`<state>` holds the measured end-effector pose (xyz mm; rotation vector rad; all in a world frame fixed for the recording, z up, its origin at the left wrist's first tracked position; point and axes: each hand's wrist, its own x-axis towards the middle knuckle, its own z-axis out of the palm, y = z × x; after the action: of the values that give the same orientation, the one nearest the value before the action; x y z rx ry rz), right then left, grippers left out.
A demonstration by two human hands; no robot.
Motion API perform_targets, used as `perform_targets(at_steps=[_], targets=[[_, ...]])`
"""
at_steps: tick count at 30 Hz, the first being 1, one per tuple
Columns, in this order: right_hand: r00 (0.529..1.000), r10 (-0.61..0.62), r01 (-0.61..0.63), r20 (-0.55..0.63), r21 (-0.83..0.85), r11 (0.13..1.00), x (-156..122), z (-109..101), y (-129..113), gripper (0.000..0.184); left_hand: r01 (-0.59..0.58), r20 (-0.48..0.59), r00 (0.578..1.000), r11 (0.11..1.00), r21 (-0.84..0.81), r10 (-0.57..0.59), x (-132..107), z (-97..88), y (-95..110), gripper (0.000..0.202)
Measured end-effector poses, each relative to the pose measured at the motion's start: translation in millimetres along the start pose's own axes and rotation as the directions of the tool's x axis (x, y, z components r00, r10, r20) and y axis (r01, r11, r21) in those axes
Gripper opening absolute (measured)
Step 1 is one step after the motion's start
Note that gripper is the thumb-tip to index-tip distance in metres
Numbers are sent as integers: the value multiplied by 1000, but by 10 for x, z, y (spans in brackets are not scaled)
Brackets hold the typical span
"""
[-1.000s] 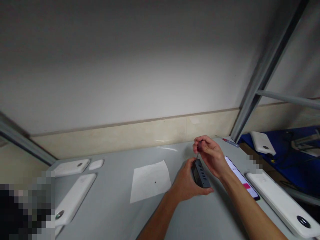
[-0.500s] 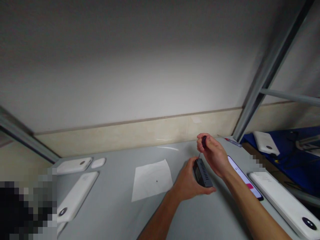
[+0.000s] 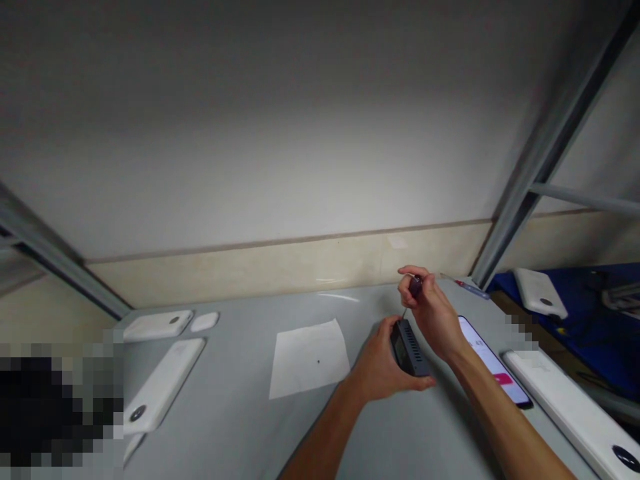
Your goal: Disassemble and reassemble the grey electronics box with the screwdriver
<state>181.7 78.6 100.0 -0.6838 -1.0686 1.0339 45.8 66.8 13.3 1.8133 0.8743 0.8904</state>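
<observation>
A slotted dark grey housing (image 3: 406, 348), perhaps a small electronic unit, is gripped in the left hand (image 3: 376, 363), whose fingers are closed around it from below. It is held tilted above the grey table (image 3: 235, 427), apparently so that its upper end is presented to the tool. A precision screwdriver (image 3: 415, 287) with a dark handle is pinched between the thumb and fingers of the right hand (image 3: 433, 315), and its thin shaft is angled down toward that upper end. Whether the tip is touching cannot be told at this size. The hands are kept close together, probably so that the tool can be steadied against the housing. What is contained inside the housing cannot be seen. A sheet of white paper (image 3: 295, 363) is laid on the table to the left of the hands, seemingly as a plain catching surface, and a tiny dark speck (image 3: 319, 362), too small to identify, is lying on it. A smartphone (image 3: 493, 360) with a lit screen is placed just beside the right hand. A long white power bank (image 3: 570, 407) is set along the table's right side, and a second white power bank (image 3: 165, 377) along its left. A slim red-tipped tool (image 3: 465, 287) is left at the far corner, and a third white power bank (image 3: 540, 293) is carried on a blue mat (image 3: 590, 320) beyond it.
</observation>
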Motion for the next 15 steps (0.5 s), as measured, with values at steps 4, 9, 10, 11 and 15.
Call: perform_targets(at_steps=[4,9,10,11,15], targets=[[995,79,-76,67,-44,996,1,-74,-43,36,-2,-2,1000,1000,-3,2,5,1,13,109],[997,-40,61,73,-320,945,24,-174,-49,35,-16,-7,1000,1000,7,16,19,9,14,108],[994,-108,110,28,-408,906,25,-179,-36,34,-18,-8,1000,1000,9,18,20,11,9,108],[983,-180,145,-25,-490,860,22,-181,-19,32,-20,-8,1000,1000,9,20,20,11,4,109],[872,-436,198,-223,-655,729,-30,-141,36,27,-29,-12,1000,1000,-11,29,23,17,-3,108]])
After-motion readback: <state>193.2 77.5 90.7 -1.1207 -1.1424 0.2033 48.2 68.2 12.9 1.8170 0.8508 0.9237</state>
